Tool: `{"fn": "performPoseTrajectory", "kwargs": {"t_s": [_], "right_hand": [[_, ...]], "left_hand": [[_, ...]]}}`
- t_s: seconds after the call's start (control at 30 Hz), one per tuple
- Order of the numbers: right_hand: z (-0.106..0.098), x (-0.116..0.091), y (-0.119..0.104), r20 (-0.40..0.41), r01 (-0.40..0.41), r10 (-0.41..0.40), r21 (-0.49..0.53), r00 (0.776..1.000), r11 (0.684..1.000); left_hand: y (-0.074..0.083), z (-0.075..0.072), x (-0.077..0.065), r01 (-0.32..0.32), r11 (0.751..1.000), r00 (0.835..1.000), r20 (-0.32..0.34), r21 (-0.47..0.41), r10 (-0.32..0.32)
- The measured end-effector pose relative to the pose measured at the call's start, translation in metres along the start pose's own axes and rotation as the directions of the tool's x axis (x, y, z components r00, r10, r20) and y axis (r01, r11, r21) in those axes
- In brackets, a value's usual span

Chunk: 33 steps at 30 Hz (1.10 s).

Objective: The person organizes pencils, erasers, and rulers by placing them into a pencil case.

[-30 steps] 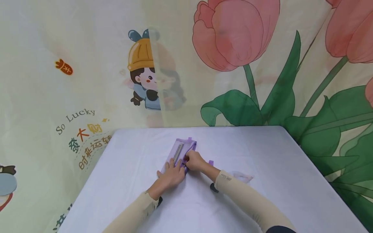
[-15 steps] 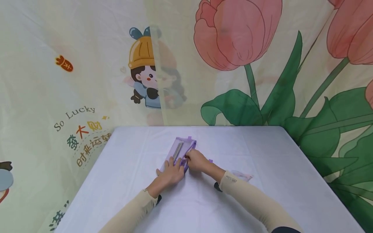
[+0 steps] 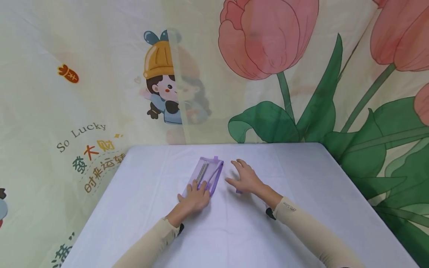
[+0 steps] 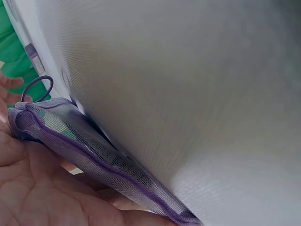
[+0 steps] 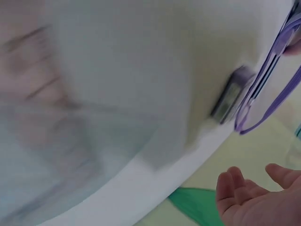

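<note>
A purple mesh zip pouch (image 3: 212, 172) lies slanted on the white table, with slim grey pencil-like sticks (image 3: 202, 172) showing through or on its upper face. My left hand (image 3: 194, 198) rests on the pouch's near end with fingers spread. In the left wrist view, the palm lies along the pouch's purple-trimmed edge (image 4: 108, 167). My right hand (image 3: 247, 179) hovers right of the pouch, fingers apart, holding nothing. Below it, a small purple block (image 3: 238, 191) is mostly hidden; the right wrist view shows this block (image 5: 233, 96) beside the pouch's purple strap (image 5: 277, 103).
At the left of the right wrist view, a clear sheet-like item (image 5: 42, 155) is blurred; its kind cannot be told. The white table (image 3: 151, 175) ends at a curtain (image 3: 207, 134) printed with tulips and a cartoon figure.
My right hand has let go of the pouch's right edge and moved right, its fingers opening out. The left hand stays on the pouch. The right arm now covers the clear item in the head view.
</note>
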State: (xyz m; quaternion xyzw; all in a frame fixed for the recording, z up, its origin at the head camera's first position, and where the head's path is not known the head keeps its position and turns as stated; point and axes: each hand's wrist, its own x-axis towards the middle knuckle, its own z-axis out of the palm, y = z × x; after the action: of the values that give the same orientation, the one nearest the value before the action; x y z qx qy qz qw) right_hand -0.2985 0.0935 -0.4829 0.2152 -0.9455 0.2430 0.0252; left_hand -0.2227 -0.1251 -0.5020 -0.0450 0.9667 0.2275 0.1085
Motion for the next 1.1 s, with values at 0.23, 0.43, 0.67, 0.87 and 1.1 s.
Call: {"fn": "performPoseTrajectory", "kwargs": {"t_s": [0.23,0.43,0.67,0.87,1.1], "right_hand": [[-0.016,-0.01,0.031,-0.005,-0.08,0.08,-0.047,0.997,0.996],[-0.024,-0.017,0.049,0.026,-0.131,0.133,-0.05,0.991,0.99],[-0.031,-0.024,0.065,-0.021,-0.133,0.132,-0.068,0.991,0.989],[-0.039,-0.029,0.076,-0.029,-0.14,0.138,-0.111,0.99,0.984],[-0.041,-0.034,0.087,-0.026,-0.151,0.149,-0.128,0.989,0.98]], "left_hand": [[-0.001,0.001,0.0,-0.002,1.0,1.0,0.005,-0.004,0.002],[-0.003,0.0,-0.001,0.001,1.0,1.0,0.017,-0.007,-0.001],[0.0,-0.002,0.001,-0.01,1.0,1.0,0.025,0.001,0.01],[-0.001,0.0,0.001,-0.031,0.999,0.999,0.022,0.019,0.031],[-0.001,-0.001,0.0,-0.023,0.998,0.999,0.027,0.05,0.022]]}}
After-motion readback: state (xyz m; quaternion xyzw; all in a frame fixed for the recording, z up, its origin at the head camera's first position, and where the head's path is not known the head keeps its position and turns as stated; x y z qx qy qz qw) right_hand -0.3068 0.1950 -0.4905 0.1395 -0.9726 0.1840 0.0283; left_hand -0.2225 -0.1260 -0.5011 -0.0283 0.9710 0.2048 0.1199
